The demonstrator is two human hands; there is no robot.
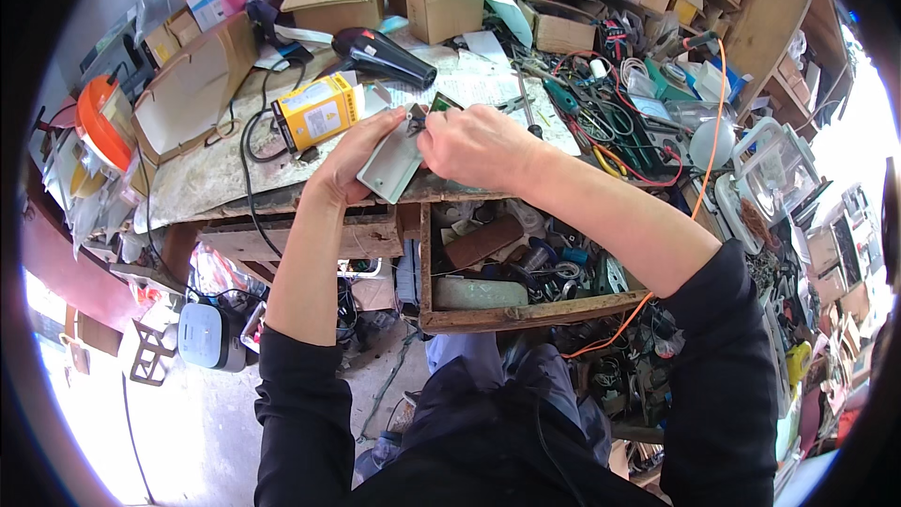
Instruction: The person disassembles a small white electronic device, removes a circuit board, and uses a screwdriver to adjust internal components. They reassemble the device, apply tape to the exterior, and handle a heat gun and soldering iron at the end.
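Head view: the pale grey casing (392,169), a flat, squared piece, is held up tilted over the near edge of the workbench (202,178), just above the open drawer (511,315). The left hand (353,155) cradles it from the left side, the hand curved around that edge, fingers mostly hidden behind. The right hand (481,143) has its fingers bunched together at the upper end; whether they pinch some small part there, I cannot tell. The casing looks light and stiff, likely thin plastic or sheet metal (the sheen suggests smooth faces that could slip in dry fingers), and its thin edges may flex or crack if squeezed hard. The best hold seems to be along the long sides, low down, leaving the upper end clear. A yellow box (316,114) stands near the left hand.
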